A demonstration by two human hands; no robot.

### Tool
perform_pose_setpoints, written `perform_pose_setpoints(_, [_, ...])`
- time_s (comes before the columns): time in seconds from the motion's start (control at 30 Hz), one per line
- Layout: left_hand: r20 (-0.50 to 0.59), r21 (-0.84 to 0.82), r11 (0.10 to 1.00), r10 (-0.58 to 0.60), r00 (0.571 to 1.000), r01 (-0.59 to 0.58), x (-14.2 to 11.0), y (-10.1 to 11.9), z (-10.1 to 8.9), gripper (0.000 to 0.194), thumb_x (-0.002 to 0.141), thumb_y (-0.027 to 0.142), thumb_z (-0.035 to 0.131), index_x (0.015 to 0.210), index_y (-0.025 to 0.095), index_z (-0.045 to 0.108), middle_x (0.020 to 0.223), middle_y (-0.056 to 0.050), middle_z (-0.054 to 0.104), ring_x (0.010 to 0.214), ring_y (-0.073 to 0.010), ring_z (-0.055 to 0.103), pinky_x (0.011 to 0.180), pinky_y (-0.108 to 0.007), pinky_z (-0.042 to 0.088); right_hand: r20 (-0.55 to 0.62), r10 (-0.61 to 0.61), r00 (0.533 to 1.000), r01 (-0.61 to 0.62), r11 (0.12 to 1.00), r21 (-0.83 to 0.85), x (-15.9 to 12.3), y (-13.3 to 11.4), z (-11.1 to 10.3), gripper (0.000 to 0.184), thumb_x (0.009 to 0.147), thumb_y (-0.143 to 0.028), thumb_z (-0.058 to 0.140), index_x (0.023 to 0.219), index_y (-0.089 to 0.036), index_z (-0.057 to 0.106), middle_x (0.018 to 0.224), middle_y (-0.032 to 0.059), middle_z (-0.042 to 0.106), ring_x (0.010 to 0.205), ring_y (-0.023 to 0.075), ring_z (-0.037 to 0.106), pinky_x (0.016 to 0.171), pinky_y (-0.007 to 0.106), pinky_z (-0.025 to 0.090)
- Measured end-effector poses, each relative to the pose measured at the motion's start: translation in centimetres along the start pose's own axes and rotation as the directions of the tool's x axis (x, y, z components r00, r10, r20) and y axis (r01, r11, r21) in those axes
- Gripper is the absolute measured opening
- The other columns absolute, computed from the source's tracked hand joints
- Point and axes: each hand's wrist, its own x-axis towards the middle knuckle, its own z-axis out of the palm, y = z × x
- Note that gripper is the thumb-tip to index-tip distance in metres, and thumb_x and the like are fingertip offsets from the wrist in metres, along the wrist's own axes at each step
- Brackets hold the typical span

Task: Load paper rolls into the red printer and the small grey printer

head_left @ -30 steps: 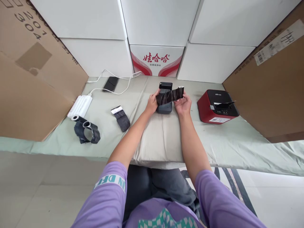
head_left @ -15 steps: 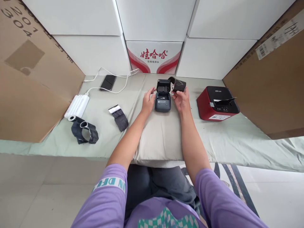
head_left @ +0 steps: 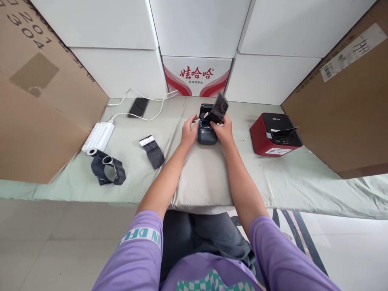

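Note:
A small black label printer (head_left: 207, 136) stands on the cloth in front of me, its lid (head_left: 205, 110) tipped up and its bay uncovered. My right hand (head_left: 223, 130) grips a roll of black labels (head_left: 218, 109) above the bay, at the right of the lid. The roll is tilted, with a loose strip sticking up; its far part is blurred. At the printer's left side, my left hand (head_left: 189, 131) has thumb and fingers apart, the tips by the casing and lid hinge. The inside of the bay is partly hidden by the roll and my right hand.
On the right sits a red and black printer (head_left: 274, 135). Left lie a folded black label strip (head_left: 154, 152), two black rolls (head_left: 110, 169), a white power bank (head_left: 98, 136) with a cable, and a phone (head_left: 138, 107). Cardboard boxes (head_left: 39, 121) flank the table; white boxes (head_left: 197, 28) stand behind.
My right hand has moved left with the label roll, from beside the printer to over its bay, and the roll has turned. My left hand has stayed by the printer's left side.

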Motion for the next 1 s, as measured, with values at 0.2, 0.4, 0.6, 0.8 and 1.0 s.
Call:
perform_pose_setpoints(0.2, [-0.011,-0.008,0.998,-0.057,0.998,0.057,0.0,0.4,0.2,0.053,0.088,0.018,0.056,0.140,0.021,0.070,0.134,-0.010,0.076,0.124,-0.0256,0.066,0.116,-0.044,0.048,-0.011,0.026,1.000,-0.027,0.995,-0.095,-0.6,-0.5,0.1,0.024,0.072,-0.025,0.078,0.095,-0.028,0.069,0.104,0.0059,0.067,0.119,0.0337,0.055,0.122,0.060,0.037])
perform_pose_setpoints(0.4, [-0.004,-0.021,0.997,-0.074,0.997,0.074,0.1,0.4,0.2,0.051,0.090,0.021,0.058,0.139,0.021,0.070,0.133,-0.010,0.076,0.123,-0.0259,0.066,0.115,-0.045,0.048,0.106,-0.009,0.994,0.035,0.969,-0.245,-0.8,-1.4,0.1,0.023,0.074,-0.020,0.072,0.095,-0.028,0.067,0.109,0.0097,0.069,0.125,0.0390,0.046,0.123,0.069,0.027])
perform_pose_setpoints(0.6, [0.002,-0.018,0.996,-0.087,0.996,0.087,0.2,0.5,0.2,0.052,0.089,0.017,0.057,0.139,0.020,0.070,0.134,-0.011,0.076,0.122,-0.0259,0.066,0.115,-0.045,0.049,0.105,0.081,0.991,-0.052,0.965,-0.256,-0.7,-1.0,0.2,0.027,0.070,-0.018,0.068,0.094,-0.028,0.072,0.103,0.0076,0.072,0.119,0.0378,0.044,0.120,0.071,0.029])
perform_pose_setpoints(0.8, [0.006,-0.025,0.995,-0.093,0.996,0.093,0.3,0.3,0.3,0.051,0.089,0.017,0.059,0.138,0.020,0.070,0.132,-0.010,0.076,0.121,-0.0259,0.067,0.113,-0.044,0.050,0.075,0.075,0.994,-0.060,0.983,-0.175,-0.2,0.1,0.4,0.017,0.071,-0.024,0.068,0.086,-0.028,0.072,0.095,0.0052,0.071,0.108,0.0315,0.051,0.119,0.061,0.034])
perform_pose_setpoints(1.0, [0.002,-0.033,0.993,-0.113,0.994,0.113,0.2,0.3,0.3,0.051,0.090,0.018,0.059,0.140,0.019,0.069,0.134,-0.012,0.075,0.121,-0.0258,0.067,0.113,-0.044,0.050,0.056,0.070,0.996,-0.062,0.989,-0.135,-0.5,0.0,0.2,0.011,0.073,-0.033,0.072,0.081,-0.027,0.076,0.112,0.0065,0.072,0.118,0.0308,0.053,0.123,0.056,0.031])
